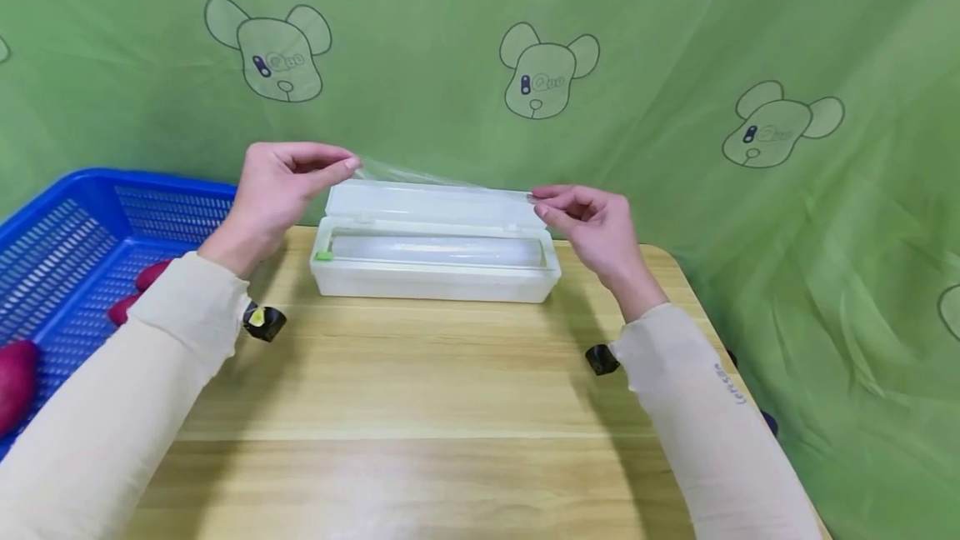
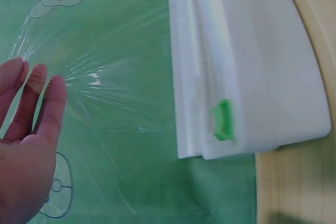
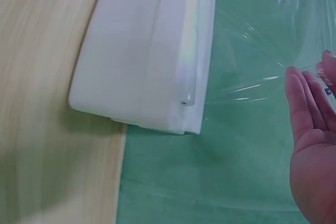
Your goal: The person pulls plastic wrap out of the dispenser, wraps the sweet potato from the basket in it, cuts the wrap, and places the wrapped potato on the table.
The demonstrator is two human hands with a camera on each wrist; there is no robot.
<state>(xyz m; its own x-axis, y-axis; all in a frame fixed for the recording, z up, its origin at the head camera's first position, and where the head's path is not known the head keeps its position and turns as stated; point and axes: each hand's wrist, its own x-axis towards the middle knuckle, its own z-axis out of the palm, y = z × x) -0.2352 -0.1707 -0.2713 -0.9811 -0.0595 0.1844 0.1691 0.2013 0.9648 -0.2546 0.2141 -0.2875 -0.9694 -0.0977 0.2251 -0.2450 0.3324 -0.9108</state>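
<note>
A sheet of clear cling film (image 1: 420,174) is stretched between my two hands, above the raised lid of a white dispenser box (image 1: 435,282). My left hand (image 1: 273,194) pinches the film's left corner between thumb and fingers. At the other corner, my right hand (image 1: 592,227) pinches it the same way. Creases fan out through the film (image 2: 94,80) from the left fingertips in the left wrist view. Inside the box lies a roll of film (image 1: 435,250), and a small green slider (image 1: 324,256) sits at its left end.
A blue plastic basket (image 1: 176,179) with several red-purple items (image 1: 15,382) stands on the left. The box rests near the back edge of a wooden table (image 1: 420,390). Behind hangs a green curtain (image 1: 420,40) with mouse-head prints.
</note>
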